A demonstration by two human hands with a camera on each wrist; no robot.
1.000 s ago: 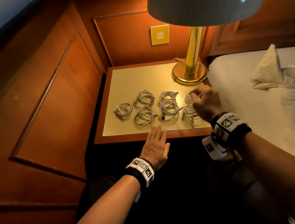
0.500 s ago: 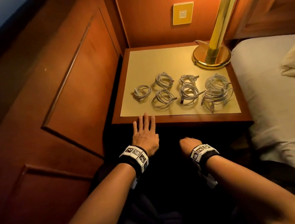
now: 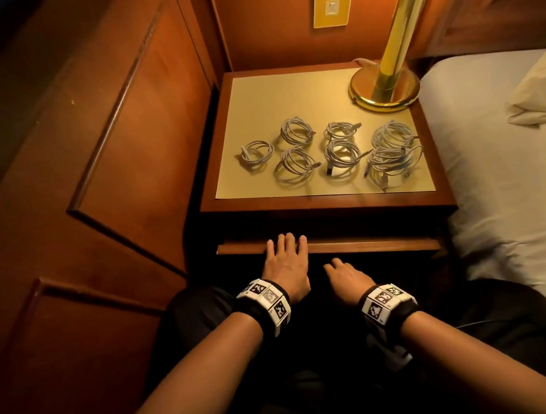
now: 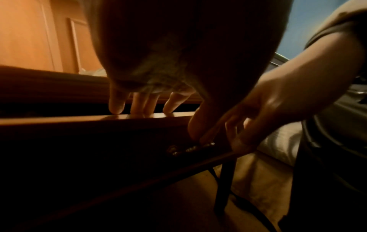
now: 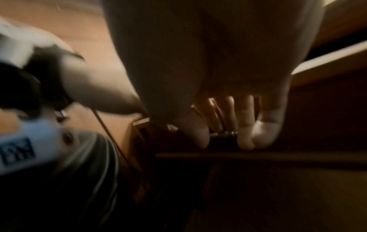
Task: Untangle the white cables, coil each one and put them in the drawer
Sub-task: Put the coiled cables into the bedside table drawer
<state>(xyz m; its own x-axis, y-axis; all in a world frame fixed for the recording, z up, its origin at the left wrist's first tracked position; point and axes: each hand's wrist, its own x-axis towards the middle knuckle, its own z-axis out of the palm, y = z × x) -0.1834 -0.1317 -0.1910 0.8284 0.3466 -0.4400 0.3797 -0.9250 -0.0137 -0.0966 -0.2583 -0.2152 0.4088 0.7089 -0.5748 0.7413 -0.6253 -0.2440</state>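
Several coiled white cables (image 3: 293, 132) lie in rows on the nightstand top (image 3: 253, 107); at the right end, a looser heap of cable (image 3: 391, 154) overlaps itself. Below the top, the wooden drawer (image 3: 381, 241) stands slightly pulled out. My left hand (image 3: 286, 241) rests straight fingers (image 4: 139, 106) on the drawer front's top edge. My right hand (image 3: 342, 272) is lower on the drawer front, its fingers (image 5: 245, 125) curled round the small metal drawer handle (image 4: 191, 148). The drawer's inside is dark and hidden.
A brass lamp base (image 3: 384, 92) stands at the nightstand's back right corner. The bed (image 3: 506, 180) with a pillow (image 3: 544, 90) adjoins on the right. Wood panelling (image 3: 106, 157) closes the left side. My legs in dark trousers are in front of the drawer.
My right hand left the cable heap and dropped to the drawer handle. My left hand slid from the table's front edge down to the drawer front. The drawer has come out a little.
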